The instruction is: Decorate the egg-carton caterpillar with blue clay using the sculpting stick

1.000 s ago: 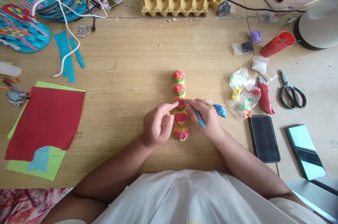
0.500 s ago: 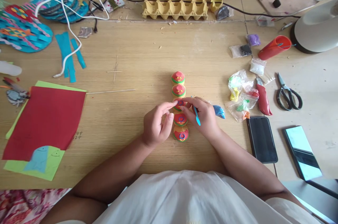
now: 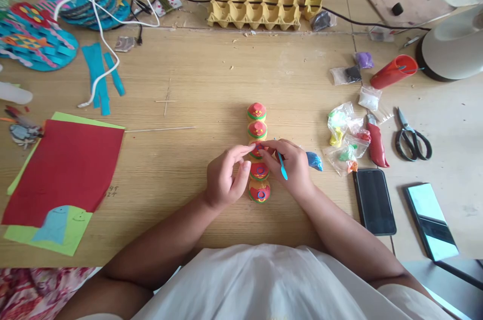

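Observation:
A column of egg-carton cups (image 3: 259, 191) with red and green clay decoration runs down the middle of the table. The two far cups carry small yellow faces; the nearer ones bear blue rings. My left hand (image 3: 228, 174) is beside the column, thumb and fingers apart, its index fingertip at the middle cup (image 3: 257, 150). From the other side my right hand (image 3: 290, 166) holds a blue clay tool (image 3: 282, 166) against its palm, its blade pointing toward me. The right fingertips also touch the middle cup, partly hiding it. A blue packet (image 3: 314, 161) lies just beyond my right hand.
Clay bags (image 3: 345, 134), a red cutter (image 3: 376, 144), scissors (image 3: 412, 136) and two phones (image 3: 375, 202) lie on the right. Red paper (image 3: 68, 169) and thin sticks (image 3: 162, 129) are on the left. Egg cartons (image 3: 256, 10) and a black cable line the back.
The view has shifted slightly. Both hands keep nearly the same pose at the middle cup, and the blue tool stays in my right hand.

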`<state>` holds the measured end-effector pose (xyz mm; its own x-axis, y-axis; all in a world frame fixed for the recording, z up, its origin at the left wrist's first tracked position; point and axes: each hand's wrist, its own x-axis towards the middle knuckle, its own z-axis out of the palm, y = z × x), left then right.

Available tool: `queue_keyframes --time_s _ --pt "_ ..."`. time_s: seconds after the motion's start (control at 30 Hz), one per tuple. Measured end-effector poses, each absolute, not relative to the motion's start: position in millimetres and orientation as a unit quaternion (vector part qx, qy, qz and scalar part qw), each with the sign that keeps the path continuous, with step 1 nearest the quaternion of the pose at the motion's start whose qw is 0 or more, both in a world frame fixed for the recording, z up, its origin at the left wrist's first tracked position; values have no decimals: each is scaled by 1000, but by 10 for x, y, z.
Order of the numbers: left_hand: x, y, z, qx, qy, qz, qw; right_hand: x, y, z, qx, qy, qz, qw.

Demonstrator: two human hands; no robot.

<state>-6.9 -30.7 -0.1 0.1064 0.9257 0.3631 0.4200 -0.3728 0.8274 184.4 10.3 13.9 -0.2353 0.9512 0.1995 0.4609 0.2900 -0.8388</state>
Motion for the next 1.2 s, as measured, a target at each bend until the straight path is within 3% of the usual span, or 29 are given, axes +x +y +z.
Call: queue_keyframes --time_s 0.33,0.53,0.67,1.2 --pt "-71 -294 -19 680 483 471 286 1872 93 194 -496 -679 366 399" --pt "-72 -250 -24 667 463 488 322 1922 119 205 -468 -499 556 473" --pt "-70 -235 -1 673 455 476 336 1899 143 170 -440 -429 637 465" --pt "-77 -236 -37 682 429 481 344 1861 152 168 -470 -492 601 419"
